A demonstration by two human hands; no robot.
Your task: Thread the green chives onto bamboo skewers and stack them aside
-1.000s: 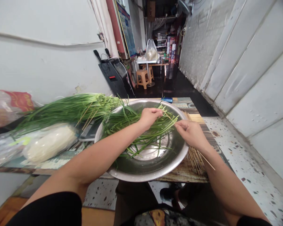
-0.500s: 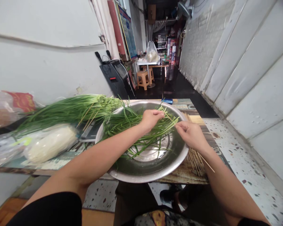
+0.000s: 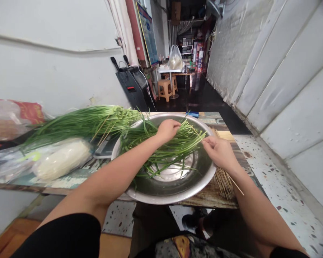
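Observation:
A wide steel basin [image 3: 161,199] holds a loose heap of long green Chinese chives [image 3: 174,148], their pale stem ends toward the right. My left hand [image 3: 169,129] is over the heap with thumb and fingers pinched together at some chive stems. At the basin's right rim, my right hand [image 3: 220,151] is closed, its fingertips by the cut stem ends. A thin bamboo skewer [image 3: 239,188] sticks out from under its palm, across my wrist; the skewer's other end is hidden. Several loose bamboo skewers [image 3: 224,184] lie on the table beneath that hand.
A large chive bundle [image 3: 83,120] lies left of the basin, partly over a dark tray [image 3: 104,152] with two sticks. A plastic-wrapped white block [image 3: 63,161] is in front. A blue object [image 3: 192,114] sits behind the basin on the wooden table [image 3: 196,202].
My left hand has shifted slightly left and back over the chives. My right hand has stayed nearly in place, and the view has turned a little.

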